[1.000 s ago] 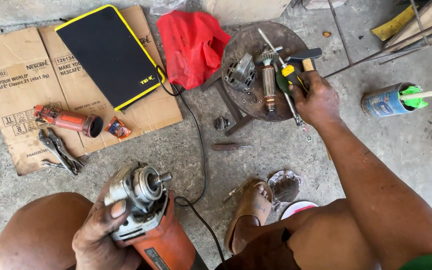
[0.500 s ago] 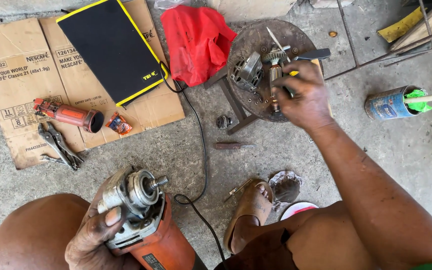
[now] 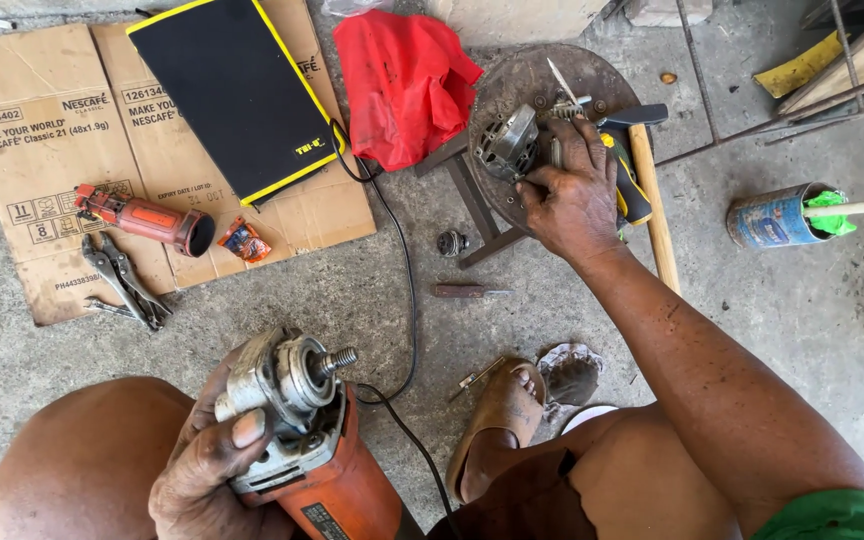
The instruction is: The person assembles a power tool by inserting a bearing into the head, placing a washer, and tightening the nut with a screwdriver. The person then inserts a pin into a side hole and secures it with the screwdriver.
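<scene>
Left hand (image 3: pixel 214 470) clamps its fingers around the orange angle grinder (image 3: pixel 302 440), spindle up, well below the round metal stool (image 3: pixel 522 85). On the stool, right hand (image 3: pixel 574 195) curls over a tool; what it grips, I cannot tell.

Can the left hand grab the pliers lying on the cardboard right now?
Probably not as things stand. The left hand is wrapped around the orange grinder, so it's full. The pliers lie uncovered on the cardboard, with nothing on top.
</scene>
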